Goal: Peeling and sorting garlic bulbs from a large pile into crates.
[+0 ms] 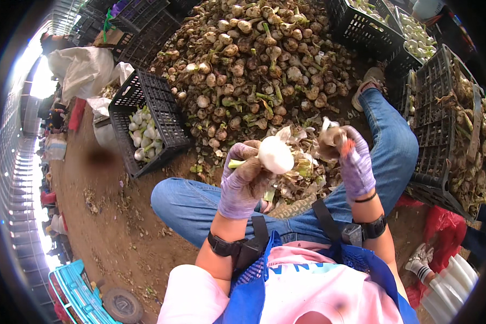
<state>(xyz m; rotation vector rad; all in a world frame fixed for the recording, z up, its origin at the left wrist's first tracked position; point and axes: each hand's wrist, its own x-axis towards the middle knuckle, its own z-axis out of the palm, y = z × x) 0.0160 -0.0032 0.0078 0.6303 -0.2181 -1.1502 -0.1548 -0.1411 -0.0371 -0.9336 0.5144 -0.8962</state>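
My left hand (pixel 242 181), in a soiled lilac glove, grips a peeled white garlic bulb (pixel 276 155) by its short green stem. The bulb's smooth round side faces right, toward my other hand. My right hand (pixel 352 159), gloved the same way, is closed and raised a little apart from the bulb. A bit of orange shows at its fingers and a small whitish piece at their tips; what it holds I cannot make out. Below and between the hands, loose papery garlic skins (pixel 313 175) lie on the ground. Beyond them rises a large heap of unpeeled garlic (pixel 243 70).
A tilted black crate (pixel 164 102) at left holds cleaned garlic bulbs (pixel 144 135). More black crates (pixel 432 108) stand at right, close to my bent knee (pixel 397 143). White sacks (pixel 83 70) lie far left; a blue cart (pixel 81 294) is at lower left.
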